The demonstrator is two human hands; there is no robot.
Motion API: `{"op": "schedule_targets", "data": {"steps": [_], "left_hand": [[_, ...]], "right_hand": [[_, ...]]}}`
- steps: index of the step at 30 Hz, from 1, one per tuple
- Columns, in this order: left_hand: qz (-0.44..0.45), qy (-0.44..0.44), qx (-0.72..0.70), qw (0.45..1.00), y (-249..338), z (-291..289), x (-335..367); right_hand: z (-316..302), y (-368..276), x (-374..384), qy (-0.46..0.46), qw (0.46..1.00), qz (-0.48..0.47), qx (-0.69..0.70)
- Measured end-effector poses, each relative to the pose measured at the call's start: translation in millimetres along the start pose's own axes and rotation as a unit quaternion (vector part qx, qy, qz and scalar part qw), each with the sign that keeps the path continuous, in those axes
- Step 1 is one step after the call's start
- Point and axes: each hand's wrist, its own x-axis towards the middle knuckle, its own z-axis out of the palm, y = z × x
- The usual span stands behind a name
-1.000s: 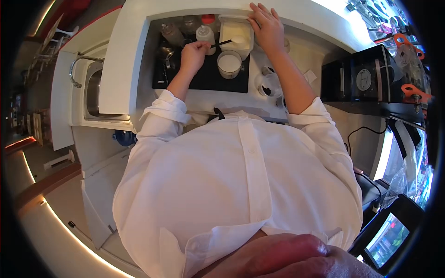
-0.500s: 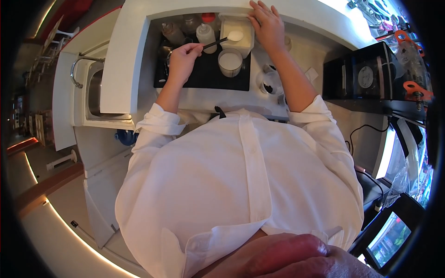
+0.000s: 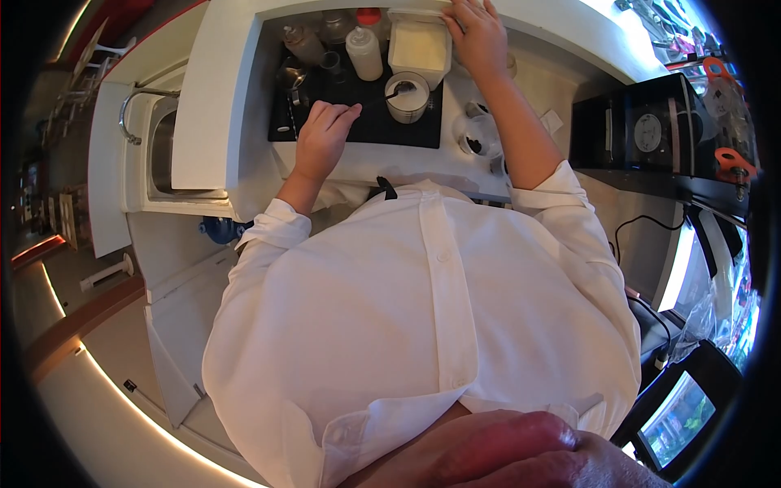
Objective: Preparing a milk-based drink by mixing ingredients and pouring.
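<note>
My left hand (image 3: pixel 327 137) is closed round the dark handle of a spoon (image 3: pixel 376 103). The spoon's end is at the mouth of a clear cup (image 3: pixel 407 111) with white contents, standing on a black mat (image 3: pixel 399 137). Just behind the cup is a white rectangular tub (image 3: pixel 433 78) filled with a pale substance. My right hand (image 3: pixel 478 39) rests at the tub's far right corner, fingers apart, some of them over the shelf edge; whether it grips the tub's lid cannot be made out.
A white squeeze bottle (image 3: pixel 364 55), another bottle (image 3: pixel 303 45) and a red-capped container (image 3: pixel 368 16) stand left of the tub. Clear containers (image 3: pixel 477 134) sit right of the mat. A black machine (image 3: pixel 643 130) is farther right; a sink (image 3: pixel 163 154) lies left.
My left hand has moved down and the spoon, heaped with white over the tub before, is now at the cup. My right hand has shifted slightly.
</note>
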Motion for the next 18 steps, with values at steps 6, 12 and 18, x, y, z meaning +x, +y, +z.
{"op": "schedule_targets", "data": {"steps": [6,12,18], "left_hand": [[-0.164,0.058,-0.061,0.983,-3,-4,28],[-0.236,-0.034,-0.058,0.969,-18,28,106],[0.018,-0.191,0.142,0.971,-28,97,148]], "right_hand": [[0,3,-2,0.005,1.000,0.005,0.019],[-1,4,-1,-0.002,1.000,0.005,0.011],[0,3,0,0.002,1.000,0.006,0.013]]}}
